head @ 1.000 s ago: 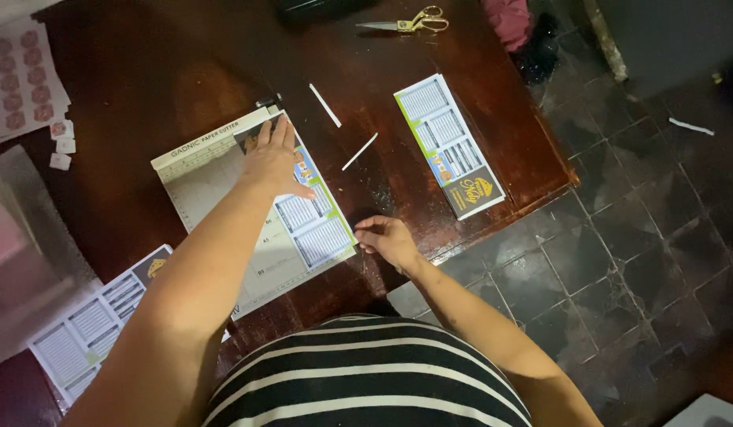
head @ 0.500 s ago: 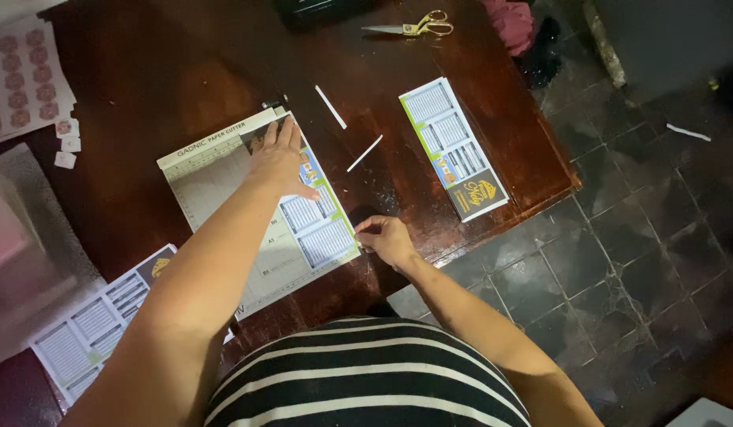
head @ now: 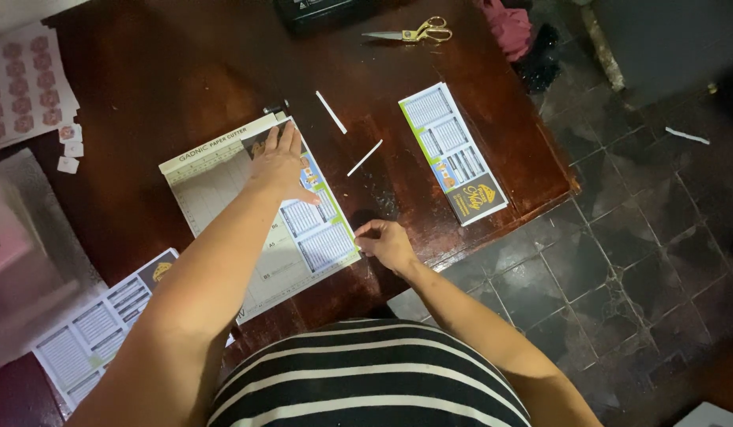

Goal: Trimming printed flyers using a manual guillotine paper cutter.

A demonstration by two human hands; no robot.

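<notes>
Dark wooden table (head: 184, 71) (glossy) over stone-tiled floor (head: 643, 237); hands: left (head: 281, 162) spread flat, right (head: 388, 243) pinching.

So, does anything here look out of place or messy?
Mostly tidy. Two thin white paper strips lie loose on the table beside the paper cutter, and another scrap lies on the tiled floor.

the person wears a top with broad black and white stripes (head: 366, 372) running across the body, filling the lower middle of the view. both forearms are bare, with no sleeves reaching them. the left hand (head: 281, 162) and the right hand (head: 388, 243) are bare too, with no rings, watch or gloves to be seen.
</notes>
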